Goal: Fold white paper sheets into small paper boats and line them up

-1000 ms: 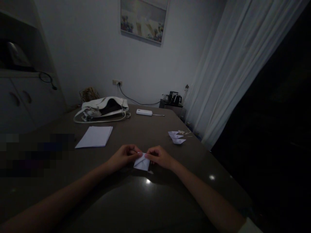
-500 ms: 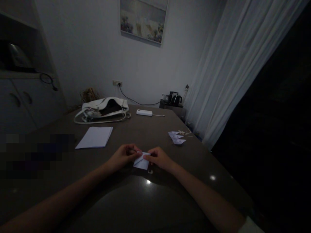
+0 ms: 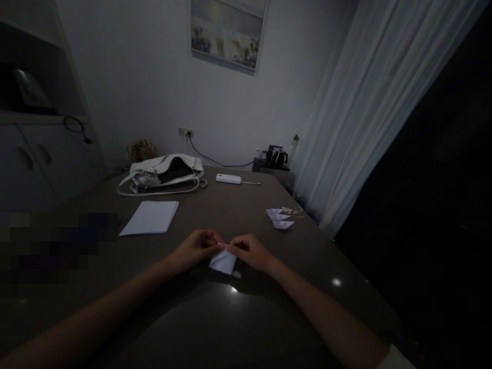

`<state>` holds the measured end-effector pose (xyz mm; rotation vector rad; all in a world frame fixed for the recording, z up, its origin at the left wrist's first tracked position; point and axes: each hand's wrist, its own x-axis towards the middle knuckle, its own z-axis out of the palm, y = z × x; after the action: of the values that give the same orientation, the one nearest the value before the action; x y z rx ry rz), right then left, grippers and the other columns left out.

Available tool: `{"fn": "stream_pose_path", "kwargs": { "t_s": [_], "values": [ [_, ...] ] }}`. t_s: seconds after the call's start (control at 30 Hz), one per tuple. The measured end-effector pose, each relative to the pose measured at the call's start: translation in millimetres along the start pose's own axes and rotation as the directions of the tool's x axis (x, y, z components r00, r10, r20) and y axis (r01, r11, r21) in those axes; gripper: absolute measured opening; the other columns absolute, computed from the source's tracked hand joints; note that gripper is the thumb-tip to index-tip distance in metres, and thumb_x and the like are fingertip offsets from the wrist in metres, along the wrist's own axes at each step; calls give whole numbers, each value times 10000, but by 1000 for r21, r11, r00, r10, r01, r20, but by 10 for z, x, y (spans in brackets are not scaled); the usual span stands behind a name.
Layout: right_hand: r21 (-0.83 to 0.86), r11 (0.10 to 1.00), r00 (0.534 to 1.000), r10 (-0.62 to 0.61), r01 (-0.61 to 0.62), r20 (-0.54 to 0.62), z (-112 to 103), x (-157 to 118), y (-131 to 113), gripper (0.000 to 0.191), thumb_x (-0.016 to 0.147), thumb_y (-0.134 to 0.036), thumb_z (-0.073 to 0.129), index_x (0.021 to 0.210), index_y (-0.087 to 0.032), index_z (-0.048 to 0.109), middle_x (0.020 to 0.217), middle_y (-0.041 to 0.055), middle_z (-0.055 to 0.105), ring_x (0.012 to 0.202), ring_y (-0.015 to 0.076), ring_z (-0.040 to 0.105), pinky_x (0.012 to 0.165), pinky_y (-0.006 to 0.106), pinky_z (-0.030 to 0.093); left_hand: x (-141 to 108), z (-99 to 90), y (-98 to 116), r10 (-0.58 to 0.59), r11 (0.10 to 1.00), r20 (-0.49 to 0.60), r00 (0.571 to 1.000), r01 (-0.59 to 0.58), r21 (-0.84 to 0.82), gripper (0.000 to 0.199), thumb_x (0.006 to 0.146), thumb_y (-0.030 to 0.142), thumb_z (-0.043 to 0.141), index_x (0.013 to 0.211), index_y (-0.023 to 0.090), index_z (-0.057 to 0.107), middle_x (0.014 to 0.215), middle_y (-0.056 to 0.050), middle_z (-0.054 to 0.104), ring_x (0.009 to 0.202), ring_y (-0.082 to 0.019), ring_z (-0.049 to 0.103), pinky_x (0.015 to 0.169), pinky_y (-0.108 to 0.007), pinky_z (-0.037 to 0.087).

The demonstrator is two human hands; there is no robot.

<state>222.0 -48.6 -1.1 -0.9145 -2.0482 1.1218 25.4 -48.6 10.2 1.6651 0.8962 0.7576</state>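
Between my two hands is a small folded white paper, held just above the dark table. My left hand pinches its upper left edge between thumb and fingers. On the upper right, my right hand pinches the same paper, its thumb close to the left thumb. The fingers behind the paper are partly hidden. To the right lie several folded paper boats. A stack of white paper sheets rests beyond my left hand.
A white handbag sits at the table's far left, beside a white power bank with a short cable. Small pale scraps lie by the boats near the right edge. A black kettle stands on a low cabinet behind.
The folded paper has tilted and dropped slightly toward me. My right hand has shifted a little left, bringing the thumbs closer together at its top edge.
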Motion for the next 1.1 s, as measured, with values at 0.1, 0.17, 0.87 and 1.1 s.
{"fn": "stream_pose_path", "kwargs": {
  "t_s": [0.1, 0.17, 0.87, 1.1],
  "values": [
    [-29, 999, 999, -44, 44, -12, 8, -1, -21, 267, 798, -355, 551, 667, -123, 564, 572, -29, 460, 516, 64, 406, 484, 176, 312, 9, 13, -30, 5, 1000, 34, 999, -5, -7, 328, 686, 419, 654, 772, 115, 566, 584, 18, 563, 505, -91, 482, 453, -182, 304],
    [-55, 997, 998, -58, 57, -20, 8, 3, -28, 273, 792, -348, 556, 640, -121, 554, 553, -35, 439, 506, 61, 382, 476, 177, 295, 25, 21, -57, 9, 1000, 33, 999, -9, -5, 334, 688, 426, 652, 776, 114, 567, 586, 18, 565, 514, -93, 485, 461, -183, 306],
    [-54, 997, 972, -66, 55, -223, 64, 4, -87, 242, 786, -320, 542, 641, -126, 564, 569, -19, 481, 520, 75, 409, 485, 191, 305, 29, 122, 2, -52, 995, 33, 998, 54, -86, 382, 663, 470, 662, 760, 102, 619, 678, -29, 649, 608, -141, 576, 544, -213, 403],
    [-77, 996, 946, -77, 55, -316, 11, -1, -118, 270, 788, -356, 535, 626, -141, 526, 574, -12, 477, 535, 86, 418, 495, 198, 328, 42, 103, 20, -102, 990, -13, 995, 100, -98, 442, 675, 538, 618, 732, 100, 612, 618, -14, 612, 554, -121, 534, 530, -213, 389]
  ]
}}
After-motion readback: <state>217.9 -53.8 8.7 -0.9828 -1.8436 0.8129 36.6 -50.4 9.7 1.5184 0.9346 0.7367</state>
